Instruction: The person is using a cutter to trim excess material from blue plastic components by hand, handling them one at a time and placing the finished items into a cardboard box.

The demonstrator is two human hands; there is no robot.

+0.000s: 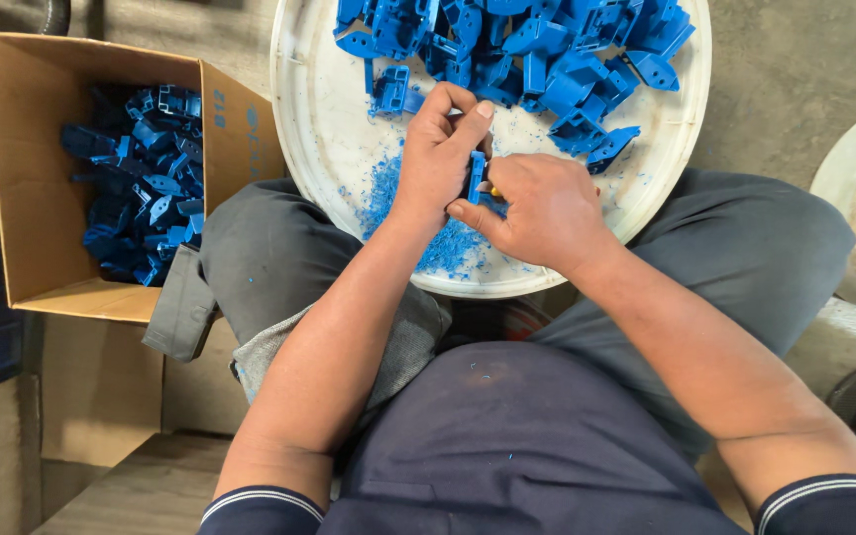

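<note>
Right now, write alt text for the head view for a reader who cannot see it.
Both hands, left hand and right hand, grip one small blue moulded plastic part over a round white plastic tray of similar parts and blue shavings. An open brown cardboard box of blue parts sits to the left.

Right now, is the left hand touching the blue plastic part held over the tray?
Touching. The head view shows the left hand with fingers wrapped round the blue part, no gap visible, while the right hand presses against it too.

workshop: carton (42, 178) of plastic parts (146, 183)
</note>
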